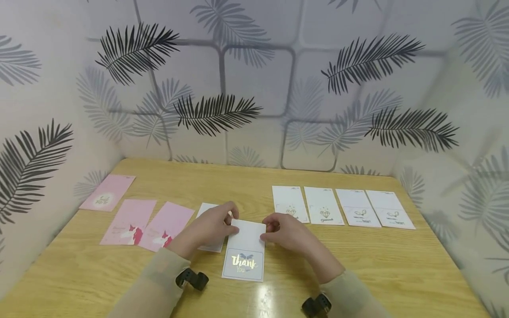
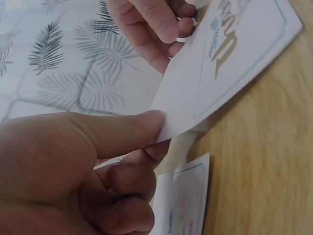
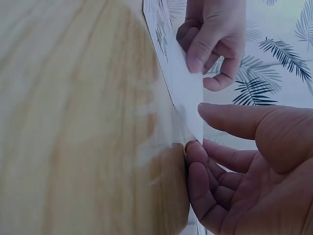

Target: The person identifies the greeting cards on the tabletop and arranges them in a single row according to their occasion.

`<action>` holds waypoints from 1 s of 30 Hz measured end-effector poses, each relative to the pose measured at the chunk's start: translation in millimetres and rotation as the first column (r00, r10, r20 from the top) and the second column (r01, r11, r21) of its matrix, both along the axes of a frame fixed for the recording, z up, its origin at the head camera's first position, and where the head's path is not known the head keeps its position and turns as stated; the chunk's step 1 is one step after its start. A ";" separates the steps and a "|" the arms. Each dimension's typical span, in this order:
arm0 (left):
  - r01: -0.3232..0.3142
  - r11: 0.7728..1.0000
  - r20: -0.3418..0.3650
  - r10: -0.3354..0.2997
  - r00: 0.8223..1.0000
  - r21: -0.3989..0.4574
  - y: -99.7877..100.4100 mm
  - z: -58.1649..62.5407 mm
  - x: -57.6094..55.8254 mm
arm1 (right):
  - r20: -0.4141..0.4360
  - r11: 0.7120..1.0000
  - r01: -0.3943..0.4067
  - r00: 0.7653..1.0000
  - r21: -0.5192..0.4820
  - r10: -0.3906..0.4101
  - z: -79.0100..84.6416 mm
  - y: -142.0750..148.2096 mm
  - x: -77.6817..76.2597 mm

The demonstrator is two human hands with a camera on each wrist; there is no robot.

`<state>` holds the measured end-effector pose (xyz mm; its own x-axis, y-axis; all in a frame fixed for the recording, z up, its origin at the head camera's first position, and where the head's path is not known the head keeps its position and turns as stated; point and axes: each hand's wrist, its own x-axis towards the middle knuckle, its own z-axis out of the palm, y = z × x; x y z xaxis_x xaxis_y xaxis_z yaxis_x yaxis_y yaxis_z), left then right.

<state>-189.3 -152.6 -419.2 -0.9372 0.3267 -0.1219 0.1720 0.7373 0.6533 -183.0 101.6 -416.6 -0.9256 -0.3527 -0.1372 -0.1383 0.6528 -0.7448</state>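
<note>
A white card (image 1: 244, 240) printed "Thank You" in gold on a grey-blue panel is held in front of me, tilted up off the table. My left hand (image 1: 214, 225) pinches its upper left corner; in the left wrist view the thumb (image 2: 129, 129) lies on the face with fingers curled behind. At the upper right edge is my right hand (image 1: 290, 234), thumb on the front side and curled fingers (image 3: 200, 166) around the corner; how firmly it grips is hard to tell. Partly covered by my left hand, another white card (image 1: 212, 245) lies beside it.
Pink cards (image 1: 129, 216) lie at the left of the wooden table (image 1: 338, 269). Several white cards (image 1: 324, 203) with gold or grey designs stand in a row at the right. A leaf-patterned wall (image 1: 254, 145) encloses the back and sides.
</note>
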 end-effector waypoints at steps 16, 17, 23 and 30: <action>-0.141 0.951 0.088 0.121 0.989 0.273 -5.7 9.0 -2.8 | 0.099 0.988 0.109 0.990 -0.113 -0.097 3.8 -6.6 3.8; -0.152 0.947 0.087 0.132 0.987 0.284 -5.8 9.1 -3.1 | 0.102 0.986 0.110 0.990 -0.121 -0.098 3.5 -6.6 3.7; -0.193 0.927 0.067 0.181 0.981 0.322 -6.0 7.8 -7.1 | 0.090 0.979 0.128 0.989 -0.160 -0.115 1.5 -7.6 0.1; -0.232 0.925 0.048 0.229 0.972 0.302 -3.5 7.2 -7.2 | 0.056 0.965 0.175 0.984 -0.196 -0.167 8.2 -5.2 -9.3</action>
<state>-196.5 -156.1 -411.9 -0.9902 0.1250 -0.0629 0.0117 0.5219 0.8530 -192.3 96.3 -408.5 -0.9698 -0.2138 -0.1173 -0.0060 0.5020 -0.8649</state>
